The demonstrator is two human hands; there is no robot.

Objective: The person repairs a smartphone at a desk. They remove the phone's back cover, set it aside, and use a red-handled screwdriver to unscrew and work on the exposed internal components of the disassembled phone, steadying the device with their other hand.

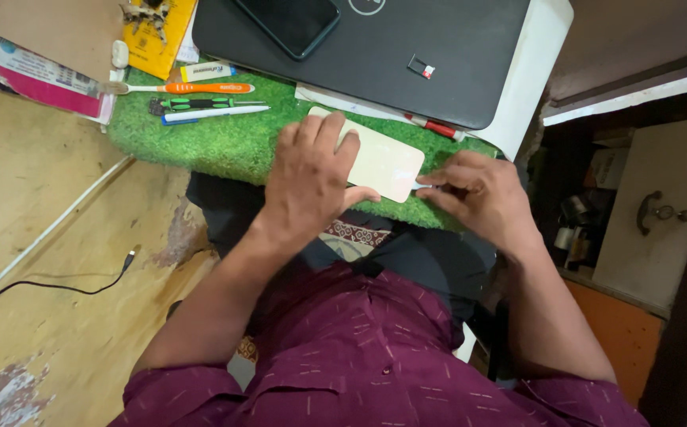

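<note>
A cream-coloured smartphone (381,164) lies back-up on the near edge of a green artificial-grass mat (225,142), which covers the bench in front of the person. The left hand (312,178) rests flat on the phone's left half, fingers spread over its back and the thumb hooked along its near edge, pressing it down. The right hand (482,198) sits just beside the phone's right end, fingers curled together with the fingertips (432,186) pinching at something small and thin by the phone's corner; what it is cannot be made out.

Behind the phone, a closed dark laptop (406,47) lies across the far side of the mat, with a black smartphone (292,24) lying on its lid. A red-and-white pen (437,126) pokes out from under the laptop's near edge, just beyond the cream phone. To the left on the mat lie an orange-handled toothbrush (181,88), a green-and-black screwdriver (201,103) and a white pen (213,115), side by side. A yellow booklet (153,35) lies past them. A black cable (58,286) trails over the floor at left.
</note>
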